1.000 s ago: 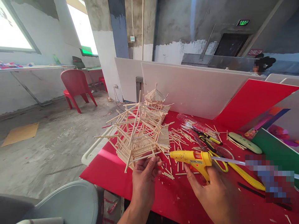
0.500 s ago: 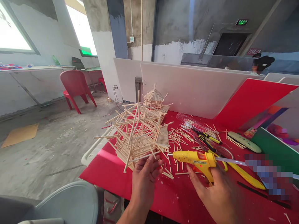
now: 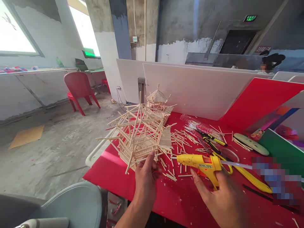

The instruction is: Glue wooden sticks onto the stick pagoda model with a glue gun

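A pavilion model of thin wooden sticks [image 3: 140, 133] stands on the red tabletop, its roof an open frame of slanting sticks. My left hand [image 3: 146, 174] is at its lower front edge, thumb raised and fingers curled in a pinch round a wooden stick [image 3: 148, 150]; the hand partly hides the stick. To the right, my right hand [image 3: 219, 193] grips a yellow hot glue gun [image 3: 200, 162] by its handle. The metal nozzle points left at the model, a short gap from my left hand. A clear glue stick [image 3: 237, 164] feeds into its back.
Loose cut sticks [image 3: 180, 139], yellow-black pliers [image 3: 210, 141], a yellow utility knife [image 3: 254, 180] and a pale green case [image 3: 250, 144] lie on the red table [image 3: 171, 202]. A smaller roofed pavilion [image 3: 157, 97] stands behind. White boards [image 3: 190, 88] line the back; a grey stool [image 3: 73, 205] is lower left.
My left hand has turned, its thumb rising against the model's lower edge, and its stick is now mostly hidden. The glue gun stays almost in place. The view has shifted slightly.
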Action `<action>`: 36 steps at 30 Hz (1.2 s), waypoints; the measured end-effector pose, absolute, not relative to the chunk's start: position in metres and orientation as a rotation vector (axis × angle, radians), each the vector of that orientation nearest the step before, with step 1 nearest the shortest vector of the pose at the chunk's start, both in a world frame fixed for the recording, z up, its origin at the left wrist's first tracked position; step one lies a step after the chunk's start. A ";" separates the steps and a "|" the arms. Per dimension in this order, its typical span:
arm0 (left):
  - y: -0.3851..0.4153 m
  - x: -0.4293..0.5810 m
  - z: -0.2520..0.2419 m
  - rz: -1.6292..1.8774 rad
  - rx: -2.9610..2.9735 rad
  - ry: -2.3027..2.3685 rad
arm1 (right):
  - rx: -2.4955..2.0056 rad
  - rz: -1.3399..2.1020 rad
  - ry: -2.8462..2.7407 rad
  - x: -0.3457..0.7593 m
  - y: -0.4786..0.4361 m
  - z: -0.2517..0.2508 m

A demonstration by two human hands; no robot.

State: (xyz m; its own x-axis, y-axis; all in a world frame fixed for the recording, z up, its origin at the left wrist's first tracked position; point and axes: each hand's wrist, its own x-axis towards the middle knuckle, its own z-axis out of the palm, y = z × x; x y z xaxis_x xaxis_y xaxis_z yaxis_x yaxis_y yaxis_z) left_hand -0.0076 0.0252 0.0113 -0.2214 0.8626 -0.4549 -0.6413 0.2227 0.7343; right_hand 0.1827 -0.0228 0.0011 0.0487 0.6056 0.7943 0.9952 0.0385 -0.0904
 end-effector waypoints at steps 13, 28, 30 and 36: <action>0.031 0.001 0.014 1.507 0.237 1.156 | -1.606 -0.682 -1.656 0.192 -0.021 -0.002; 0.033 0.002 0.011 1.534 0.254 1.148 | -1.605 -0.499 -1.649 0.193 -0.020 -0.004; 0.033 0.002 0.012 1.533 0.257 1.149 | -1.625 -0.474 -1.649 0.193 -0.021 -0.005; 0.035 0.003 0.012 1.526 0.238 1.150 | -1.649 -0.468 -1.642 0.194 -0.024 -0.008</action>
